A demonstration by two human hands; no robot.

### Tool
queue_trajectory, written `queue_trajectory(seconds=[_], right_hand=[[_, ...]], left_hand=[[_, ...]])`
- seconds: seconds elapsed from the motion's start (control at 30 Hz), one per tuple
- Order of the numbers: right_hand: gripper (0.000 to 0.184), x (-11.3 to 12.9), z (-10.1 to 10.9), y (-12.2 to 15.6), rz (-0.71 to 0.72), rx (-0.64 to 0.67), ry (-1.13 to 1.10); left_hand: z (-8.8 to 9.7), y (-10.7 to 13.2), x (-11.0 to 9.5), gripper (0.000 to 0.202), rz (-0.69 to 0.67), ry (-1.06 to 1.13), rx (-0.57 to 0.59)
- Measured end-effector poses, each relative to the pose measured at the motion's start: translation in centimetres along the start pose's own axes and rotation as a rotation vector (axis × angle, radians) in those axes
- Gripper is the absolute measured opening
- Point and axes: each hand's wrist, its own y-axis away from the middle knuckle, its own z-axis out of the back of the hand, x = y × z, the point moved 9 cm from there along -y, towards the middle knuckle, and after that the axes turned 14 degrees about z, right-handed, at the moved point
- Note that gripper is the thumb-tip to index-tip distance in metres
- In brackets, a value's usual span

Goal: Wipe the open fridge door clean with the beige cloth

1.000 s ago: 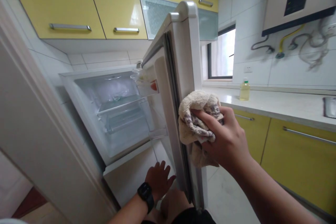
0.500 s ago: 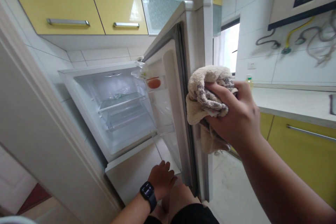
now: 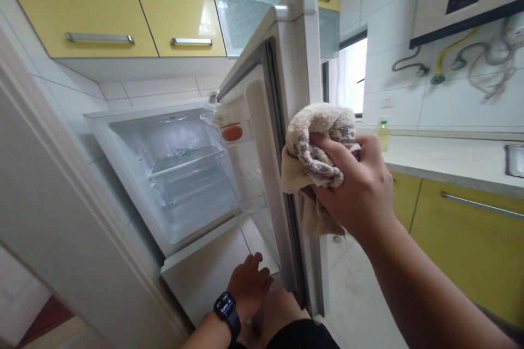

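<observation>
My right hand (image 3: pixel 360 191) grips a bunched beige cloth (image 3: pixel 313 144) and presses it against the edge of the open white fridge door (image 3: pixel 301 54), beside the grey rubber seal. My left hand (image 3: pixel 249 283), with a black watch on the wrist, rests flat with fingers apart on the lower door of the fridge (image 3: pixel 204 272). The upper compartment (image 3: pixel 180 169) stands open with clear shelves inside. An orange-red item (image 3: pixel 231 132) lies in the door's top rack.
Yellow wall cabinets (image 3: pixel 123 5) hang above. A white countertop (image 3: pixel 450 161) over yellow base cabinets (image 3: pixel 470 229) runs along the right, with a bottle of yellow liquid (image 3: pixel 383 133) by the window. A white wall panel (image 3: pixel 49 218) stands close on the left.
My right hand has slid the cloth up the fridge door's edge from a lower spot. The left hand has stayed on the lower door. The view shifted slightly.
</observation>
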Motion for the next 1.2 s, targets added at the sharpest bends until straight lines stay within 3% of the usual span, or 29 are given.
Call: queue_trajectory(seconds=[0.13, 0.27, 0.4, 0.53, 0.73, 0.83, 1.07, 1.2], right_hand=[[0.054, 0.8, -0.7, 3.7, -0.025, 0.05, -0.035], [0.049, 1.7, -1.5, 9.5, -0.097, 0.081, -0.1], [0.049, 2.1, -2.3, 13.5, -0.113, 0.134, -0.151], [0.053, 1.2, -3.1, 13.9, -0.117, 0.216, -0.133], [0.048, -2.0, -3.5, 13.2, -0.175, 0.229, -0.031], [0.046, -3.9, -3.8, 13.0, -0.219, 0.241, 0.01], [0.044, -8.3, -4.2, 13.5, -0.407, 0.275, 0.033], [0.046, -8.2, -4.8, 15.0, -0.451, 0.257, -0.042]], left_hand=[[-0.5, 0.1, 0.3, 0.036, 0.032, 0.054, -0.03], [-1.1, 0.3, 0.7, 0.035, 0.09, 0.122, -0.077], [-1.8, 0.4, 1.1, 0.038, 0.15, 0.153, -0.061], [-2.4, 0.4, 1.5, 0.052, 0.151, 0.153, -0.014], [-3.0, 0.7, 1.6, 0.08, 0.089, 0.14, 0.001], [-2.9, 0.4, 0.4, 0.093, 0.016, 0.107, 0.027], [-2.2, -2.2, -3.9, 0.09, -0.086, 0.024, 0.061], [-2.4, -3.8, -5.8, 0.094, -0.129, -0.013, 0.055]])
